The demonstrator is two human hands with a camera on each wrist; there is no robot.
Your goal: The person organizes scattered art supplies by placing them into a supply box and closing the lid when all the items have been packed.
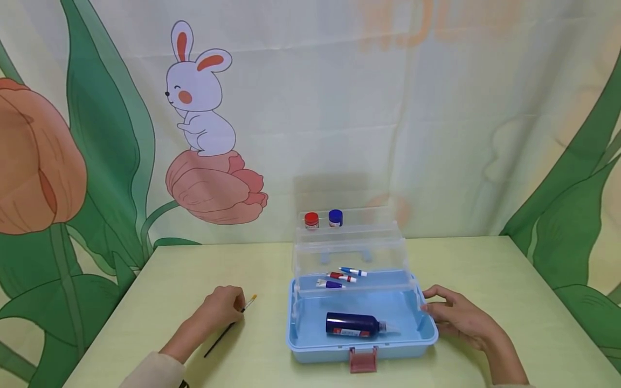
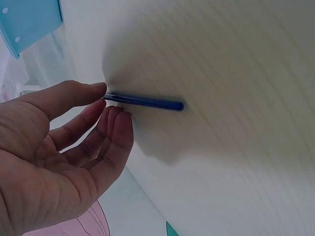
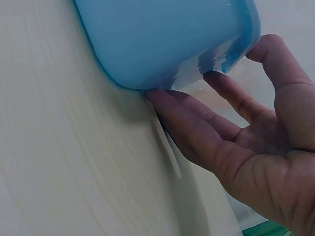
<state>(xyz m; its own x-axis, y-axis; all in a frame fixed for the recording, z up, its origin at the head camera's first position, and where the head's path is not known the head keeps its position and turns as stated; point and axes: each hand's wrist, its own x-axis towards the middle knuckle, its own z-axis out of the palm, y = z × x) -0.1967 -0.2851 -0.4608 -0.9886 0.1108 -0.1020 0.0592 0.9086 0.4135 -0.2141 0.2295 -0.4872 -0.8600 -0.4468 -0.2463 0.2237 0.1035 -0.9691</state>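
Observation:
My left hand (image 1: 223, 307) pinches a slim paintbrush (image 1: 218, 340) between thumb and fingers, close over the table left of the box. Its golden bristles point away from me, and the dark handle slants back toward me. In the left wrist view the blue handle (image 2: 152, 102) sticks out past the fingertips. On the other side, my right hand (image 1: 461, 318) touches the right end of a light blue storage box (image 1: 310, 353) with its fingertips. The right wrist view has fingertips (image 3: 156, 97) at the box's lower edge and another at its rim. Inside lies a dark bottle (image 1: 351, 324) with a pointed nozzle.
The box's clear lid and trays (image 1: 349, 237) stand raised at the back. They bear a red-capped jar (image 1: 311, 220), a blue-capped jar (image 1: 335, 218), a blue pen (image 1: 353, 271), a red pen (image 1: 342, 277) and a purple tube (image 1: 331, 284). A pink latch (image 1: 363, 360) hangs in front.

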